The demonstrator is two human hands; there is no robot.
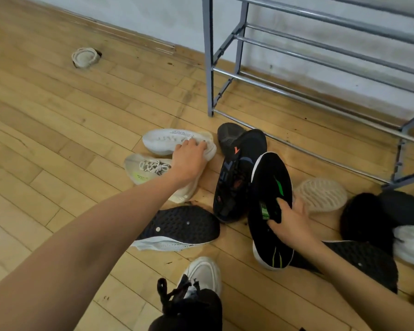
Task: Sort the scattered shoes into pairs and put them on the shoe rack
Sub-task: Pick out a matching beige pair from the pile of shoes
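1. Nearest the camera, a worn white sneaker with black laces [201, 275] points away on the wooden floor [58, 130].
2. Left hand [188, 161] reaches far across the cream sneaker with grey laces [151, 170], its fingers closed on the heel of the white sneaker [175, 140] lying on its side.
3. Right hand [290, 222] pinches the black shoe with green sole marks [270, 187], tipped sole-up, thumb on the sole.
4. Just left of it, a black shoe with an orange mark [237, 173] and a sole-up black-soled shoe [179, 225] lie close together.
5. Beyond the pile, far right, stands the metal shoe rack [320, 51], its visible bars bare.
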